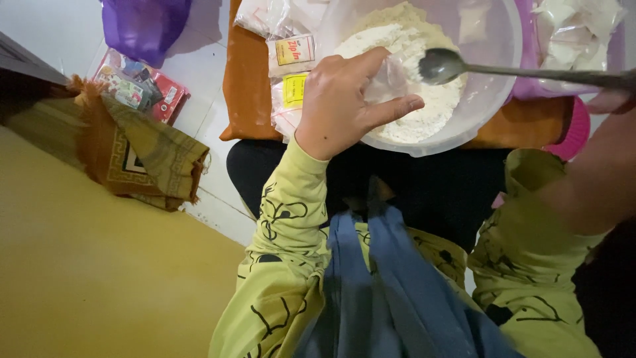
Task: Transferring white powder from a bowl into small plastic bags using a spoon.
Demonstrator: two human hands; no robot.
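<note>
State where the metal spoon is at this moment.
In the head view, upper right: the spoon hangs bowl-first over the flour in the translucent bowl, its handle running right to the right hand.

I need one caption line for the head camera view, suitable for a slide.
Left hand steadies a translucent bowl of white flour while the right hand holds a metal spoon over it.
</note>
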